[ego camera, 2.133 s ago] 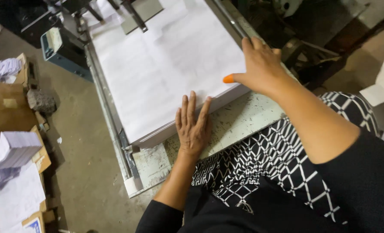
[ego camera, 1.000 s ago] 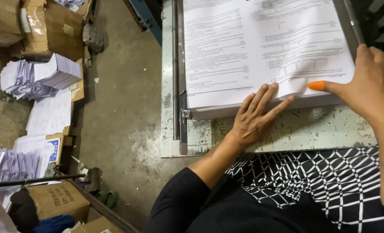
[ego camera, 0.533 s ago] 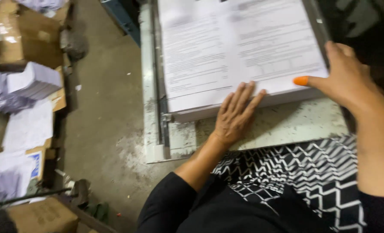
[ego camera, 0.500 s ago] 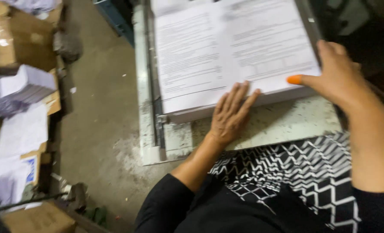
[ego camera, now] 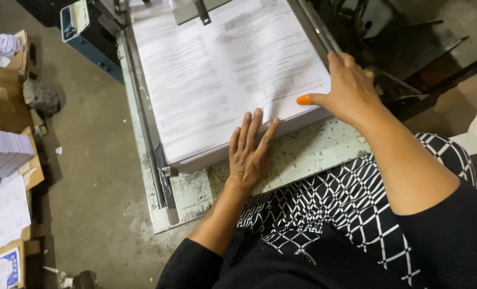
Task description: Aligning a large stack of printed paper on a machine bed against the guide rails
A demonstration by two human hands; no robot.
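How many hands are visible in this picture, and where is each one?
2. The left hand lies flat on the near edge of the paper stack. The right hand, with an orange cap on its thumb, rests at the stack's right corner. No other hands show.

Your worn, paint-flecked pale green machine table (ego camera: 308,152) carries a thick stack of printed white sheets (ego camera: 222,80) squared against the metal side rail (ego camera: 144,123), while stacked paper bundles (ego camera: 2,152) and cardboard boxes (ego camera: 0,96) sit on the concrete floor (ego camera: 94,160).
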